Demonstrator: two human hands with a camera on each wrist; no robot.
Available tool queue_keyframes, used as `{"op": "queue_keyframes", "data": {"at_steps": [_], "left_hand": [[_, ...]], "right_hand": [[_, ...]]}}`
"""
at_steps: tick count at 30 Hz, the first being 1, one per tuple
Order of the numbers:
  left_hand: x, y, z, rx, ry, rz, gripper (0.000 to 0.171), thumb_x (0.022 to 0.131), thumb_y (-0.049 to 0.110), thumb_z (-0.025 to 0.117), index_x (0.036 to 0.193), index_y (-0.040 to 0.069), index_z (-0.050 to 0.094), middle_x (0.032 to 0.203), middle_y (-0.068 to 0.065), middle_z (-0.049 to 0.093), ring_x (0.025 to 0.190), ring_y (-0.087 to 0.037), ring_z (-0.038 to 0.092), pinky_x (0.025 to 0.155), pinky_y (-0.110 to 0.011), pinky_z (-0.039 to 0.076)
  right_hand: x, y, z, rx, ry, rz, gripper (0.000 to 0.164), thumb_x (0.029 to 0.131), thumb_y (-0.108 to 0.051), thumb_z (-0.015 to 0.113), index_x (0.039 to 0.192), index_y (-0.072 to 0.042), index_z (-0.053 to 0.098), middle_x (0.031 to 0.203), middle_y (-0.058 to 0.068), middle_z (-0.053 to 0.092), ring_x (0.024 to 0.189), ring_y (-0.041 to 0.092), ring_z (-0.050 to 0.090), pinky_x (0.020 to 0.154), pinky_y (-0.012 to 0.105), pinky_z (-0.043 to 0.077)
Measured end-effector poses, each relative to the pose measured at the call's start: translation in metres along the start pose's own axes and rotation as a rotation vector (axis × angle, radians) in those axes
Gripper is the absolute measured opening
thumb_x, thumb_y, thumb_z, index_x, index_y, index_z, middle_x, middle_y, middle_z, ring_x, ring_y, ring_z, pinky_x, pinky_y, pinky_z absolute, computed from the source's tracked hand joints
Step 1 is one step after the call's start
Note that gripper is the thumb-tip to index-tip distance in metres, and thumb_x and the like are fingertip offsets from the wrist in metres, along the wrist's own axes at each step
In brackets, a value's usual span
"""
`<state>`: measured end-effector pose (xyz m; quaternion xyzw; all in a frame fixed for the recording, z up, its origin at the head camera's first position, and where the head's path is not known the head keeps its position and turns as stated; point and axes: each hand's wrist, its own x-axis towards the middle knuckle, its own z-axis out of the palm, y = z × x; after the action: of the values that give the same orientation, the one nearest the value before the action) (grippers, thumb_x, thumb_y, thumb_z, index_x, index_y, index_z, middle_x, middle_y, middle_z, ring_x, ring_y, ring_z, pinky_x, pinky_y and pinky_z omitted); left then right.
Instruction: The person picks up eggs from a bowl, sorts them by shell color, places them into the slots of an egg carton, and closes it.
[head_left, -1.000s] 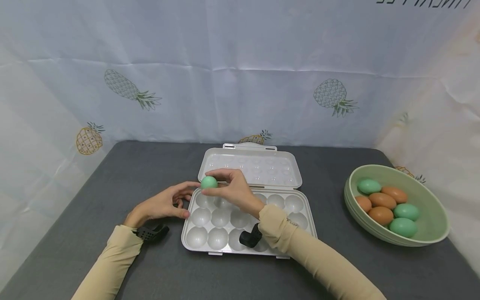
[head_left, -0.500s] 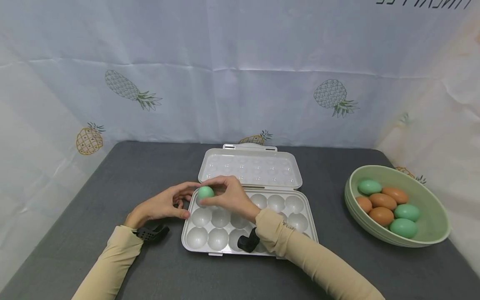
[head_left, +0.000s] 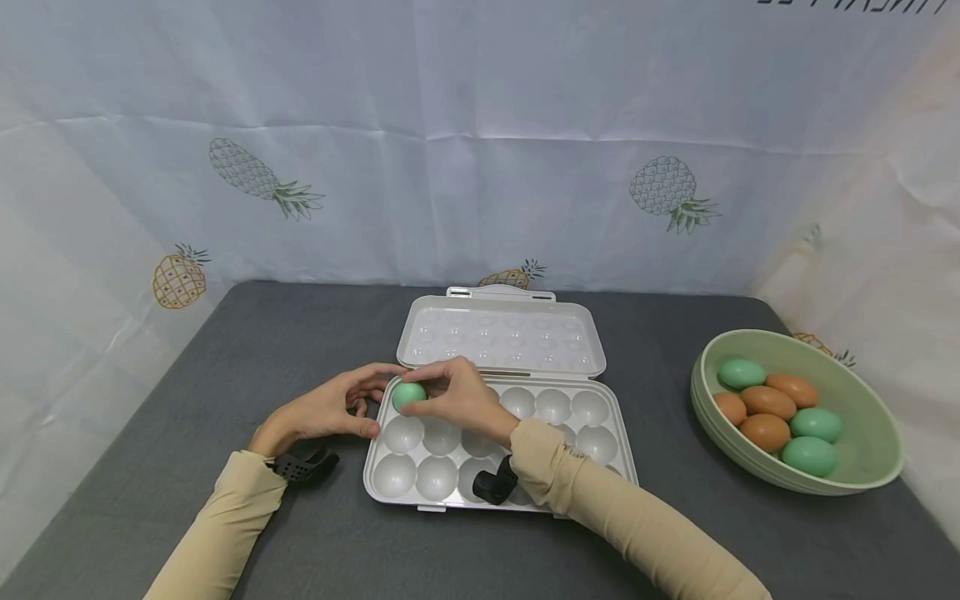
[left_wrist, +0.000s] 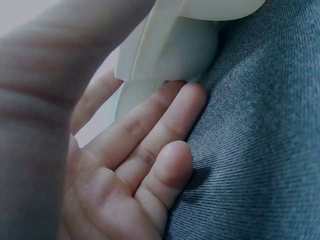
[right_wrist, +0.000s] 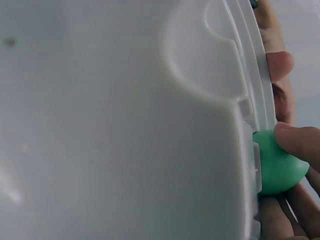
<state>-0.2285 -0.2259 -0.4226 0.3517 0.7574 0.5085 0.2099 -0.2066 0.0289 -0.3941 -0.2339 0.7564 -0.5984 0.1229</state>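
Observation:
In the head view, my right hand [head_left: 462, 400] holds a green egg [head_left: 408, 397] between thumb and fingers, at the back-left cup of a white plastic egg box [head_left: 459, 462]. The egg's lower part sits down in the cup. In the right wrist view the thumb lies on top of the egg [right_wrist: 280, 165], with fingers on its other side. My left hand [head_left: 330, 407] rests at the box's left edge, thumb by the rim and fingers near the back corner. Its fingers [left_wrist: 145, 135] extend beside the cups' underside in the left wrist view, loosely spread.
The box's lid [head_left: 501, 333] lies folded back behind it. At the right, a stack of pale green bowls [head_left: 862, 442] holds several green and brown eggs [head_left: 768, 402]. A white pineapple-print cloth [head_left: 480, 100] hangs behind the dark grey table [head_left: 315, 533].
My right hand has lowered the green egg, moving it slightly left and into the back-left cup. The left hand has stayed at the box's left edge.

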Motion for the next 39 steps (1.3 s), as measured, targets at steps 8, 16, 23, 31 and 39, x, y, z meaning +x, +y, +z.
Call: {"op": "queue_keyframes", "data": {"at_steps": [8, 16, 23, 31, 39], "left_hand": [[0.0006, 0.0015, 0.0001, 0.012, 0.000, 0.010, 0.083, 0.088, 0.024, 0.083, 0.153, 0.000, 0.038, 0.135, -0.024, 0.061, 0.105, -0.006, 0.063, 0.065, -0.026, 0.050], [0.0015, 0.0012, 0.0006, 0.003, -0.005, 0.007, 0.083, 0.088, 0.024, 0.082, 0.153, 0.000, 0.037, 0.135, -0.025, 0.061, 0.107, -0.005, 0.064, 0.065, -0.026, 0.050], [0.0014, -0.0021, 0.0003, 0.028, 0.005, 0.005, 0.081, 0.088, 0.022, 0.083, 0.154, 0.004, 0.039, 0.133, -0.013, 0.064, 0.107, -0.006, 0.064, 0.065, -0.027, 0.050], [0.0009, -0.0014, 0.0010, 0.032, 0.000, 0.018, 0.076, 0.088, 0.017, 0.082, 0.151, 0.008, 0.042, 0.128, 0.005, 0.066, 0.105, -0.007, 0.064, 0.065, -0.027, 0.050], [0.0000, -0.0024, -0.0002, 0.036, 0.007, 0.009, 0.076, 0.088, 0.017, 0.082, 0.151, 0.008, 0.042, 0.127, 0.004, 0.066, 0.105, -0.007, 0.065, 0.065, -0.027, 0.051]], "right_hand": [[0.0001, -0.0009, 0.0007, -0.158, 0.004, -0.072, 0.035, 0.082, -0.003, 0.084, 0.116, 0.003, 0.075, 0.122, 0.020, 0.073, 0.110, 0.028, 0.074, 0.090, 0.023, 0.057], [-0.0013, -0.0030, 0.0003, -0.145, 0.010, -0.055, 0.035, 0.082, -0.002, 0.084, 0.116, 0.003, 0.075, 0.124, 0.021, 0.073, 0.111, 0.029, 0.073, 0.089, 0.023, 0.058], [-0.0009, -0.0032, -0.0001, -0.137, 0.003, -0.052, 0.036, 0.081, -0.001, 0.083, 0.116, 0.004, 0.075, 0.123, 0.022, 0.072, 0.112, 0.029, 0.073, 0.090, 0.022, 0.057], [-0.0011, -0.0021, -0.0012, -0.075, -0.008, -0.035, 0.034, 0.082, -0.001, 0.083, 0.115, 0.003, 0.075, 0.122, 0.021, 0.073, 0.113, 0.029, 0.073, 0.093, 0.025, 0.057], [-0.0029, -0.0043, -0.0041, 0.027, 0.000, 0.022, 0.038, 0.081, 0.001, 0.083, 0.117, 0.003, 0.074, 0.122, 0.020, 0.073, 0.116, 0.030, 0.071, 0.097, 0.028, 0.056]]}}
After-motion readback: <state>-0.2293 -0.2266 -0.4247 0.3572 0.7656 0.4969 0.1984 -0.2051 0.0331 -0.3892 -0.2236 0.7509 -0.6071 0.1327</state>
